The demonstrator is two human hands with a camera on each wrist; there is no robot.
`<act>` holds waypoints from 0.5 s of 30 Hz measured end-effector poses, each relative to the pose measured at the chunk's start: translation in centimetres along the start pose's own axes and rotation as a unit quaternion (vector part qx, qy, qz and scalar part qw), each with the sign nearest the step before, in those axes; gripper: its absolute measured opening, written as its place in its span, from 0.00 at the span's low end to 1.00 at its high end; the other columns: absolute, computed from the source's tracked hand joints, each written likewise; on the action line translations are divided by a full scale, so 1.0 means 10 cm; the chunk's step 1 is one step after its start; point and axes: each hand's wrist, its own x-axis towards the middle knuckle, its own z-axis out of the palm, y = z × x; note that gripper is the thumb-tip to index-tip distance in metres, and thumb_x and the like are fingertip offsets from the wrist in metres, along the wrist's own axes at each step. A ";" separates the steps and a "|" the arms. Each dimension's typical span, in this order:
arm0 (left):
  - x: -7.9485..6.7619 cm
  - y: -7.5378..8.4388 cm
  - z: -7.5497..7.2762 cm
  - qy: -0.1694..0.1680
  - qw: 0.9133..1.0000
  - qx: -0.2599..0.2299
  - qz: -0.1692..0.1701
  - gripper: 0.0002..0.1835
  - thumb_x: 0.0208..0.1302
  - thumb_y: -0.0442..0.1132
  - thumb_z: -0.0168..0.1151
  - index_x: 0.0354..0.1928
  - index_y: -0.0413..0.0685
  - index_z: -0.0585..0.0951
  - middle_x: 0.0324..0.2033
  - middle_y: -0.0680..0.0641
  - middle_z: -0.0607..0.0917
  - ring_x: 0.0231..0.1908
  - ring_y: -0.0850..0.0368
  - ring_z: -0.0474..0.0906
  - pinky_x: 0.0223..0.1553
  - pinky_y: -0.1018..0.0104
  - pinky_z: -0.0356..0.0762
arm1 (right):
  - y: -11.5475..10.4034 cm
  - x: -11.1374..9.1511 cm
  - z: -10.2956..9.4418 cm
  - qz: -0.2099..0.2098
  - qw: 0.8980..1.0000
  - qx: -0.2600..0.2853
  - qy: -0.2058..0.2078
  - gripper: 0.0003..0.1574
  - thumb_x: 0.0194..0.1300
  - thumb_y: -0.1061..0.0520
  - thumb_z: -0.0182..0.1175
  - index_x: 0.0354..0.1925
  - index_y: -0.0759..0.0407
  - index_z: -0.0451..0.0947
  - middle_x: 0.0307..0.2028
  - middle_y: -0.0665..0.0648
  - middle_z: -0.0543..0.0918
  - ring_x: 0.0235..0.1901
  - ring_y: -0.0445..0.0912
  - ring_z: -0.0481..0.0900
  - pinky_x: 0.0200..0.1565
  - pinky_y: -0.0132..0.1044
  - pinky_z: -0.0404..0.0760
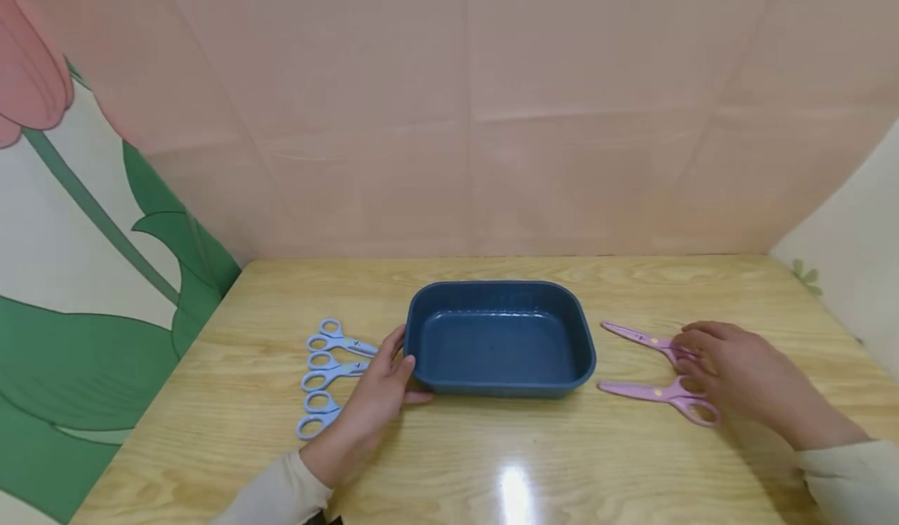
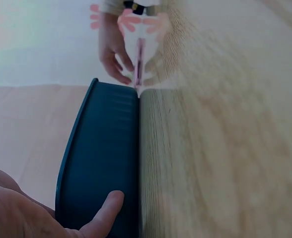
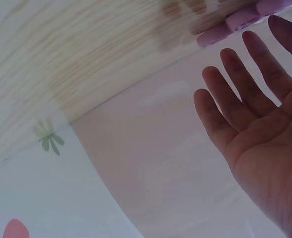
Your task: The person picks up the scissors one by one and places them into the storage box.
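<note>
My left hand [image 1: 375, 392] rests against the left end of a dark blue plastic tub [image 1: 492, 388], thumb and fingers along its outer walls. In the left wrist view one straight finger [image 2: 109, 210] lies on the tub's side wall [image 2: 99, 148]. The tub has nothing inside. To its right lie two pairs of pink scissors, one farther back [image 1: 635, 335] and one nearer [image 1: 653, 392], blades toward the tub. My right hand [image 1: 744, 377] hovers over their handles, fingertips at the farther pair. In the right wrist view that hand [image 3: 265, 134] has its fingers extended, with purple-pink handles [image 3: 235, 25] beyond them.
Left of the tub, three pairs of blue scissors [image 1: 319, 416] lie in a column, partly behind my left hand. The wood-grain table [image 1: 449, 462] meets a pink wall covering [image 1: 463, 158] at the back. Flower-printed panels [image 1: 105, 353] stand at both sides.
</note>
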 end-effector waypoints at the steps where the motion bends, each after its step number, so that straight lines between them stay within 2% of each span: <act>1: 0.00 0.00 0.00 -0.002 1.000 0.001 -0.001 0.29 0.79 0.30 0.36 0.78 0.43 0.47 0.78 0.37 0.48 0.68 0.33 0.65 0.44 0.50 0.86 | 0.00 0.00 0.00 0.006 1.000 -0.001 -0.007 0.20 0.53 0.57 0.73 0.45 0.58 0.84 0.47 0.66 0.85 0.44 0.64 0.83 0.45 0.62 0.80; 7: 0.00 -0.01 -0.02 -0.009 1.000 0.000 -0.004 0.30 0.79 0.31 0.36 0.79 0.45 0.46 0.78 0.38 0.48 0.69 0.34 0.64 0.45 0.50 0.86 | 0.02 0.00 0.02 0.045 0.998 -0.003 -0.039 0.18 0.58 0.51 0.71 0.45 0.56 0.83 0.46 0.64 0.86 0.42 0.63 0.84 0.43 0.61 0.81; 11: 0.01 -0.02 -0.03 -0.013 1.000 0.000 0.000 0.30 0.79 0.31 0.37 0.78 0.46 0.47 0.78 0.37 0.48 0.68 0.33 0.65 0.45 0.50 0.86 | 0.08 -0.01 0.03 0.080 0.995 -0.007 -0.066 0.20 0.61 0.47 0.69 0.47 0.57 0.83 0.46 0.64 0.86 0.41 0.63 0.84 0.42 0.61 0.81; 15: 0.02 -0.02 -0.04 -0.015 1.000 -0.003 0.001 0.30 0.79 0.31 0.37 0.78 0.45 0.47 0.78 0.36 0.48 0.68 0.33 0.66 0.45 0.50 0.86 | 0.12 -0.01 0.03 0.096 0.992 -0.006 -0.081 0.22 0.64 0.44 0.66 0.49 0.57 0.83 0.47 0.65 0.86 0.43 0.64 0.83 0.41 0.61 0.80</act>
